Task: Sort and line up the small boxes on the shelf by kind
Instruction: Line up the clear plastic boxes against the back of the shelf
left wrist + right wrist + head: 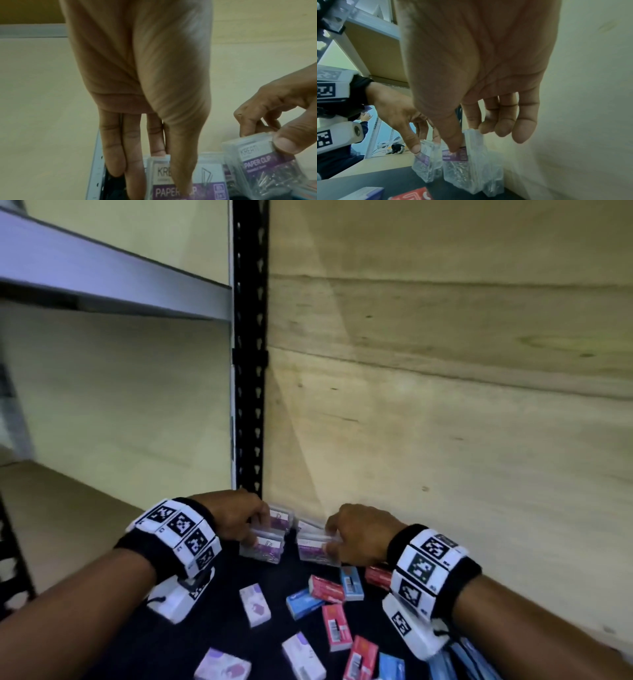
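Paper-clip boxes (263,537) stand at the back corner of the dark shelf (191,642), against the plywood wall (445,405) and beside the black upright (249,337), in two small groups with a narrow gap between. The left hand (236,517) grips the left group from above, thumb on the labelled front and fingers behind; the right hand (359,534) pinches the right group (313,544) the same way, thumb on the purple label. Each group lies directly under its own hand, so closing the gap looks like a short sideways slide toward each other, the broad faces kept parallel. These boxes are clear plastic, upright, with a white and purple "PAPER CLIP" label and loose metal clips visible inside; how many each hand holds I cannot tell. Nearer the person, red boxes (327,589), blue boxes (303,604) and white-purple boxes (255,604) lie scattered flat, not yet sorted.
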